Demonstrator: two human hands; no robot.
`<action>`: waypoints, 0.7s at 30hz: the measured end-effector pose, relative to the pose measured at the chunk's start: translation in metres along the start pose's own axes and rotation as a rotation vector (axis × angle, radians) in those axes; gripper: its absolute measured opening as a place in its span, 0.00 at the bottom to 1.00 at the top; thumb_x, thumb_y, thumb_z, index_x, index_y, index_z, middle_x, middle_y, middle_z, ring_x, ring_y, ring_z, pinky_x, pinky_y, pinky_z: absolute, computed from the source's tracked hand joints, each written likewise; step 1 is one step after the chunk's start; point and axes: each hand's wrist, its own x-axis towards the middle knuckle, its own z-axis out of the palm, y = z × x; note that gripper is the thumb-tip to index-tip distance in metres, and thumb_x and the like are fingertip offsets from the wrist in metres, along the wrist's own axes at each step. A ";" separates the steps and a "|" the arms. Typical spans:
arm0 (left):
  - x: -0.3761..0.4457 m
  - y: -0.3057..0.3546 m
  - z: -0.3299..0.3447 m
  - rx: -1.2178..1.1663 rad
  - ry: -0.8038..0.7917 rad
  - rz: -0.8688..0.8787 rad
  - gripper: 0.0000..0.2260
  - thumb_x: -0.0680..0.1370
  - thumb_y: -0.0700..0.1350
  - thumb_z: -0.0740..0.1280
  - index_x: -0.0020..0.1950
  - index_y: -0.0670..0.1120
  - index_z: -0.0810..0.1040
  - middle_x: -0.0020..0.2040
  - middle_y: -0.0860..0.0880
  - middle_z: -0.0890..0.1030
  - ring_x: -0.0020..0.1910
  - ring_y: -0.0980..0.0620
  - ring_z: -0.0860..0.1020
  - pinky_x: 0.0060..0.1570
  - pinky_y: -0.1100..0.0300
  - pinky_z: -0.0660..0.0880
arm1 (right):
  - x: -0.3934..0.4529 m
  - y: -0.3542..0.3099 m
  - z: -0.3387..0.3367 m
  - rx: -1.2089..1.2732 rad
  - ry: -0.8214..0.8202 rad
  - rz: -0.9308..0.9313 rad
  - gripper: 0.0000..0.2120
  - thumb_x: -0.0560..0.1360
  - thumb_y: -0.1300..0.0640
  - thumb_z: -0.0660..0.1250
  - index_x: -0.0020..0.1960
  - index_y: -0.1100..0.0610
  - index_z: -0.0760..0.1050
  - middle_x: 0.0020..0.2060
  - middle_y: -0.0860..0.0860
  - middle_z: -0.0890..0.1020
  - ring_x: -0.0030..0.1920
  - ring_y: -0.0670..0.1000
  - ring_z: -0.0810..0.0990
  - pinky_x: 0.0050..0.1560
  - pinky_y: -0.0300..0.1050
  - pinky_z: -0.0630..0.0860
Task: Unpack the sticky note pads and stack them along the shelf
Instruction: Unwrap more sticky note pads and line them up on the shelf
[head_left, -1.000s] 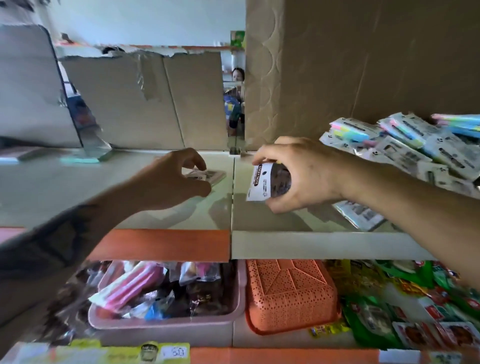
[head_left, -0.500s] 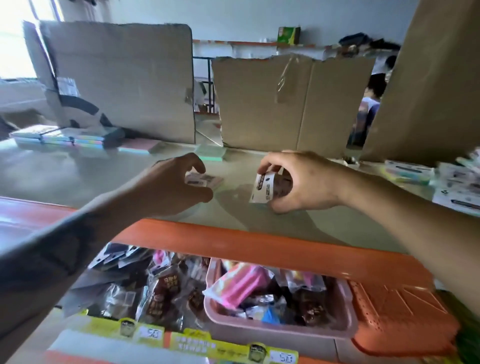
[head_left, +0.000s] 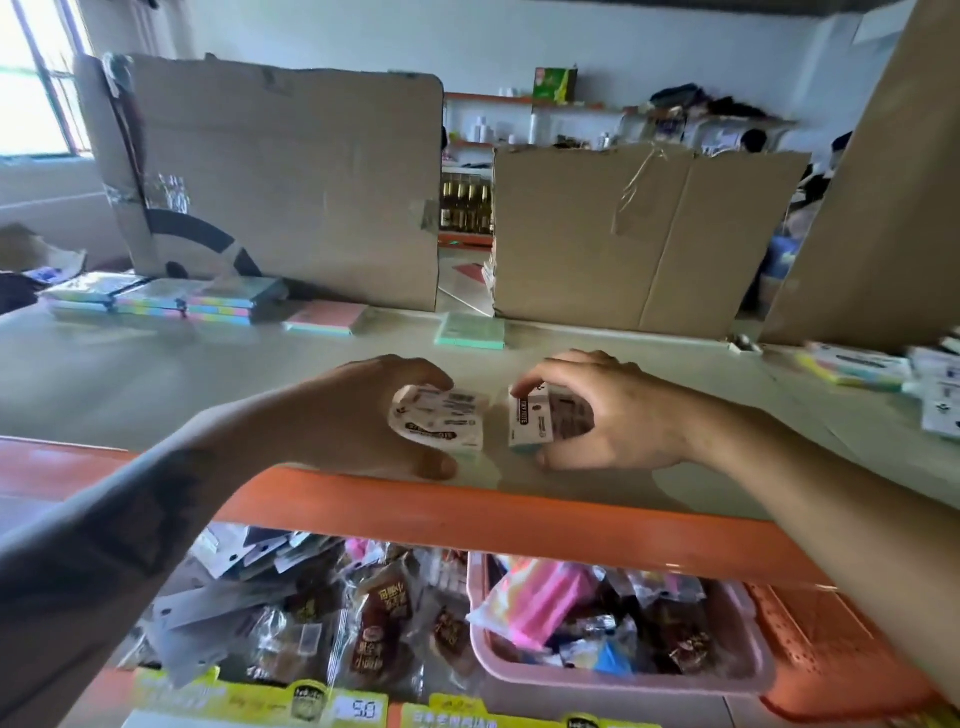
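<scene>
Your left hand (head_left: 363, 415) grips a wrapped sticky note pack (head_left: 441, 418) between curled fingers above and thumb below, just over the front of the shelf (head_left: 156, 374). Your right hand (head_left: 613, 410) pinches a second wrapped pack (head_left: 532, 418) standing on its edge on the shelf, just beside the first; the two are close but apart. Farther back lie a green pad (head_left: 470, 331), a pink pad (head_left: 327, 318) and a row of stacked multicoloured pads (head_left: 171, 299) to the left. More wrapped packs (head_left: 857, 364) lie at the right. Cardboard sheets (head_left: 291, 176) stand behind. Below the orange shelf edge (head_left: 493, 519), a pink basket (head_left: 623, 680) holds snacks.
</scene>
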 end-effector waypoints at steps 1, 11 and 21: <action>0.001 -0.003 -0.002 -0.053 0.006 0.007 0.36 0.66 0.63 0.79 0.71 0.64 0.69 0.63 0.61 0.73 0.47 0.60 0.71 0.43 0.64 0.67 | -0.001 0.000 0.001 -0.006 0.036 -0.023 0.27 0.69 0.40 0.76 0.65 0.41 0.73 0.61 0.41 0.73 0.64 0.47 0.70 0.69 0.52 0.68; 0.008 0.003 -0.009 -0.652 0.146 0.015 0.28 0.57 0.68 0.76 0.51 0.55 0.81 0.42 0.45 0.83 0.33 0.56 0.74 0.36 0.60 0.68 | 0.018 -0.020 0.024 0.039 0.555 -0.339 0.14 0.75 0.45 0.68 0.58 0.48 0.80 0.52 0.41 0.84 0.54 0.49 0.82 0.59 0.58 0.74; 0.019 0.016 0.006 -0.837 0.394 0.161 0.14 0.69 0.45 0.76 0.49 0.37 0.83 0.46 0.42 0.86 0.43 0.50 0.81 0.45 0.57 0.77 | 0.020 0.003 0.011 0.385 0.508 -0.196 0.08 0.79 0.53 0.72 0.58 0.50 0.80 0.46 0.44 0.84 0.49 0.42 0.82 0.53 0.35 0.72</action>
